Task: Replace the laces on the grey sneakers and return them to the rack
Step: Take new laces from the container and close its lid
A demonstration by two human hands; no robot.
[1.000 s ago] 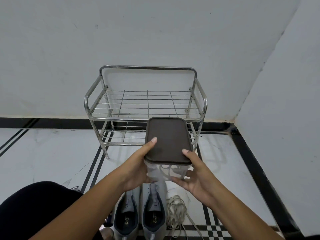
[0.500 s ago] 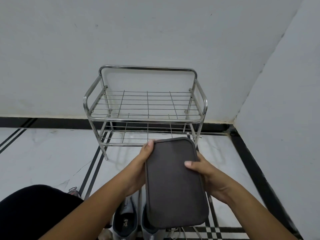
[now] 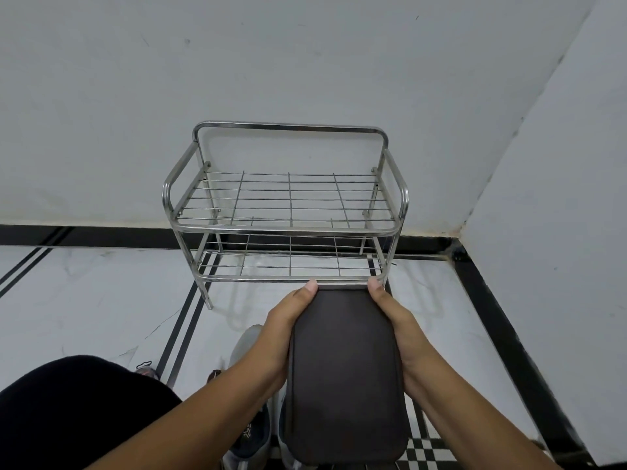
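Along the two long edges of a dark brown lid (image 3: pixel 344 374) the fingers are pressed flat and close together, the thumb tips (image 3: pixel 311 286) hooked over its far corners; the left hand (image 3: pixel 283 334) clamps the left edge and the right hand (image 3: pixel 402 337) the right, so the lid is gripped between both palms, its broad face tilted up toward the person; whatever lies under it is hidden, and I cannot tell whether a container hangs below. Beneath the lid and the left forearm, the grey sneakers (image 3: pixel 249 432) sit side by side on the floor, mostly covered, one pale toe showing beside the left wrist, the dark collars just visible at the lower edge; their laces are not clear from here. Beyond the thumbs stands the steel wire rack (image 3: pixel 288 228), two shelves, set against the white wall (image 3: pixel 271 62) near the corner; the lid's far edge lies just in front of its lower rail. A white marble floor (image 3: pixel 84 300) with black border lines spreads around; a black-clothed knee (image 3: pixel 78 412) fills the lower left.
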